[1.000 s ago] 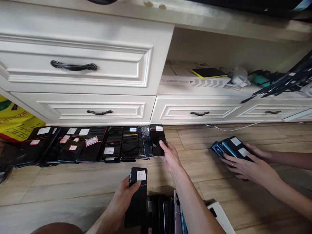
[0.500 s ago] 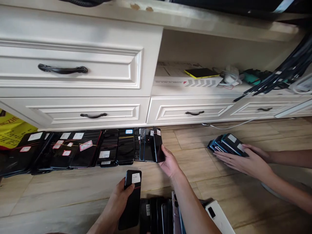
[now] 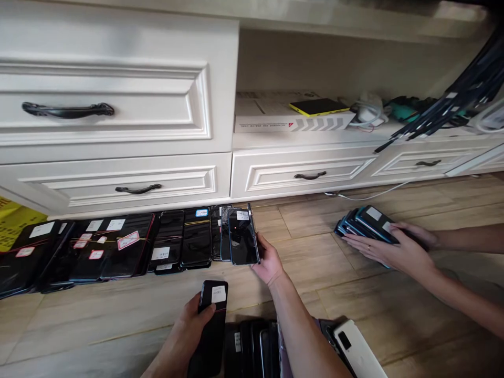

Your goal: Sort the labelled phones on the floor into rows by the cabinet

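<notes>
My left hand (image 3: 189, 331) grips a black phone (image 3: 211, 320) with a white sticker, held low over the floor. My right hand (image 3: 268, 260) reaches forward and touches the edge of the last phone (image 3: 242, 236) in a row of phones (image 3: 118, 247) standing against the white cabinet's base; its fingers press that phone's right side. Below my arms lies a stack of several more phones (image 3: 255, 346). A white phone (image 3: 356, 352) lies beside that stack.
Another person's hands (image 3: 389, 249) at the right hold a fanned bunch of blue phones (image 3: 362, 223) on the wooden floor. White drawers (image 3: 137, 184) stand behind the row. An open shelf holds a box (image 3: 291, 118), a yellow device and cables. A yellow bag (image 3: 16, 220) sits at the far left.
My right hand tipped the last phone from a slanted lean to standing closer against the row. The left hand with its phone stayed low. The view shifted right and down.
</notes>
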{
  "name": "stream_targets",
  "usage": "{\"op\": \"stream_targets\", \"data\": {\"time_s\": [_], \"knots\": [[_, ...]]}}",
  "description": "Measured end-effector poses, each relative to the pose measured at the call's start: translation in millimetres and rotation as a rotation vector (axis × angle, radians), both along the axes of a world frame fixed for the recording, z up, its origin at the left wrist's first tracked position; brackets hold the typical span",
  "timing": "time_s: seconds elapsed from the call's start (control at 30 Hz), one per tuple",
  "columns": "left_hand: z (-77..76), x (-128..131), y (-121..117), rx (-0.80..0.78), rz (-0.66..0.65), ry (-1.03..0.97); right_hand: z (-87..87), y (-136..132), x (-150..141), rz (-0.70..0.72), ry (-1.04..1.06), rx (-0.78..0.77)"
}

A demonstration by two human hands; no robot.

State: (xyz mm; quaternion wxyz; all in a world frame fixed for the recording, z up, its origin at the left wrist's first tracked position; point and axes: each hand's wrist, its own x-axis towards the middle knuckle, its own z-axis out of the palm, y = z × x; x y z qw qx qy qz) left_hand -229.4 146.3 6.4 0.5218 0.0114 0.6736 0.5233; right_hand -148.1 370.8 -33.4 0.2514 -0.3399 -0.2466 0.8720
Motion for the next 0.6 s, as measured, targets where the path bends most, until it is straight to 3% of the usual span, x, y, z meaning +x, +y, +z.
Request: {"op": "stream_targets", "data": {"time_s": [0.27, 0.5, 0.6], "knots": [[-10.2, -2, -2, -0.009, -0.028, 0.065, 1.1, 14, 1, 0.071, -0.076, 0.159], [-24.9, -4, -2, 0.024, -0.009, 0.160, 18.0, 84, 55, 0.244, -0.323, 0.251], [-28.5, -3, -1, 0.007, -0.005, 0.158, 22.4, 93, 73, 0.295, -0.436, 0.342]]}}
